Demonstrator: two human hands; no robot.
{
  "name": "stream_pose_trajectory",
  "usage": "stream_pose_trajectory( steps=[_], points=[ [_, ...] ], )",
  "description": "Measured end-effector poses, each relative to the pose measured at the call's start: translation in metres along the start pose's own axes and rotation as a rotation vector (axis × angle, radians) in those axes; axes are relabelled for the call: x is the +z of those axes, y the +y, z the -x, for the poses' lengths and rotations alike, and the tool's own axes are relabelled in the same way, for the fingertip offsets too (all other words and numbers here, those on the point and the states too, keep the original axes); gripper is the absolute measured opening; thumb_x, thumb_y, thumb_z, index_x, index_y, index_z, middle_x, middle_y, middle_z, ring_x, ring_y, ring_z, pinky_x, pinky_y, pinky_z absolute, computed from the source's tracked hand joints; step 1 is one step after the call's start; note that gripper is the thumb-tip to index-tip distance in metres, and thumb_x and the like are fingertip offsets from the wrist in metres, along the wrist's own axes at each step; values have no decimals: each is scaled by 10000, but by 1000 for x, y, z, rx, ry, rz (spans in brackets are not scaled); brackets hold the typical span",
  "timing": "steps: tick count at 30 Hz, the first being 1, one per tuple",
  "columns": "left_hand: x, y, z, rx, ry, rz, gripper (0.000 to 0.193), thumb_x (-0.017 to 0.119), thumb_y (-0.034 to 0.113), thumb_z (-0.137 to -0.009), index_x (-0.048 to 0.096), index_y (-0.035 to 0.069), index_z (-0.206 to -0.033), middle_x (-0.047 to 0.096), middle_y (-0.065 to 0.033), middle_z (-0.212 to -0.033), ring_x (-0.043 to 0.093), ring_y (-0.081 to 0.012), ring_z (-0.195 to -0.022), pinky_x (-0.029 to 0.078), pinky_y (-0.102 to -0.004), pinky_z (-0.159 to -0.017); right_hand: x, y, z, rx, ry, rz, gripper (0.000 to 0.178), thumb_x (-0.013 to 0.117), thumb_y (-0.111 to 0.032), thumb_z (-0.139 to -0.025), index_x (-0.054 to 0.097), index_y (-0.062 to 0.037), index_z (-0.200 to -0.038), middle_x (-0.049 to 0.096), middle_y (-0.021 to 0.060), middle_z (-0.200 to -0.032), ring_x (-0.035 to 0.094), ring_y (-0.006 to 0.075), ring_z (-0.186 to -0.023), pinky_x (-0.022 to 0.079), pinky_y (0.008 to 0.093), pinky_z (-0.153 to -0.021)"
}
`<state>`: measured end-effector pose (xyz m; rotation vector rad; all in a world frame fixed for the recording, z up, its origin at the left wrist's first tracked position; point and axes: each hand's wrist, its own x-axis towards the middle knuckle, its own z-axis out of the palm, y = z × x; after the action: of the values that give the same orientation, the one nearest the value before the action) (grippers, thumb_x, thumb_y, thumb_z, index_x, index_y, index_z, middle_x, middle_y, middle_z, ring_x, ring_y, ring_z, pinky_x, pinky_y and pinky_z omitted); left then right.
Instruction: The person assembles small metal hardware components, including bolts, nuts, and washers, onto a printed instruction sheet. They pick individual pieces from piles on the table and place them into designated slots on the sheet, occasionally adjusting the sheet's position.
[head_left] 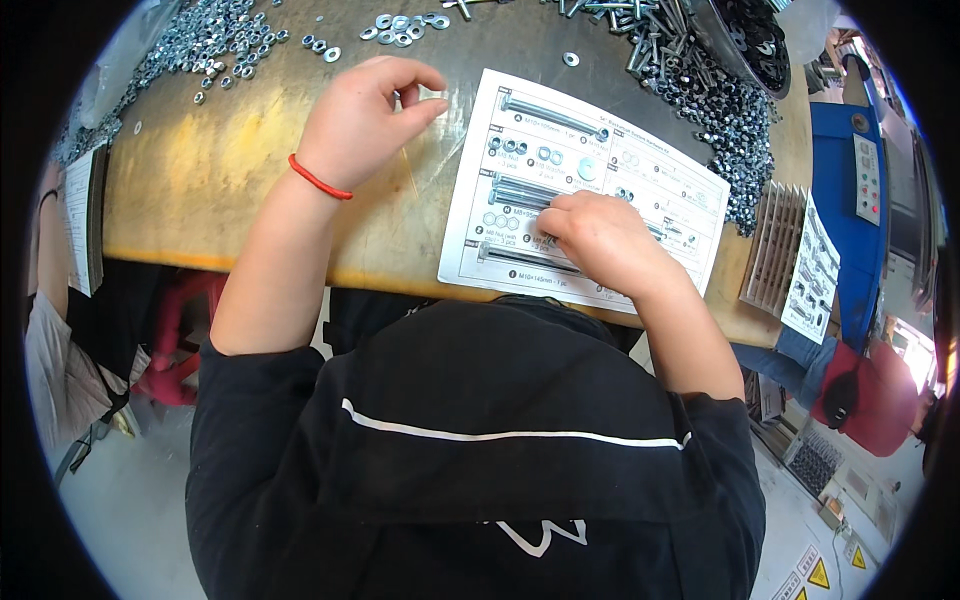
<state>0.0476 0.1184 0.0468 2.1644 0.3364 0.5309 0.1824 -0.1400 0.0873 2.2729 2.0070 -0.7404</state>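
Note:
A white printed sheet with part outlines lies tilted at the table's front edge. Long bolts, nuts and washers show in its sections; I cannot tell for each whether it is real or printed. Over the sheet's lower middle, my right hand has its fingers bunched and pointing down, hiding whatever is between them. My left hand, with a red cord at the wrist, hovers above the table left of the sheet. Its thumb and forefinger are apart with nothing visible between them, and the other fingers are curled.
Loose nuts are heaped at the far left, with flat washers beside them. Bolts and nuts pile up at the far right near a bowl of dark parts. A stack of cards stands right. Other people sit on both sides.

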Motion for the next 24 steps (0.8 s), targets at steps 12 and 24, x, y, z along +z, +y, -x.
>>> stream_pose_trajectory(
  steps=[12, 24],
  points=[
    [-14, -34, -20, -367, -13, -422, 286, 689, 297, -830, 711, 129, -1061, 678, -85, -997, 653, -269, -904, 529, -387, -797, -53, 12, -92, 149, 259, -38, 214, 660, -118, -841, 710, -83, -1047, 668, 118, -1009, 644, 305, -970, 520, 407, -845],
    [6, -61, -31, -303, 177, -357, 271, 663, 324, -856, 712, 195, -1089, 666, -41, -977, 663, -259, -902, 540, -388, -754, -38, 17, -240, 399, 464, -186, 194, 665, -253, -832, 713, -88, -920, 714, 122, -937, 677, 320, -886, 537, 424, -761]
  ],
)
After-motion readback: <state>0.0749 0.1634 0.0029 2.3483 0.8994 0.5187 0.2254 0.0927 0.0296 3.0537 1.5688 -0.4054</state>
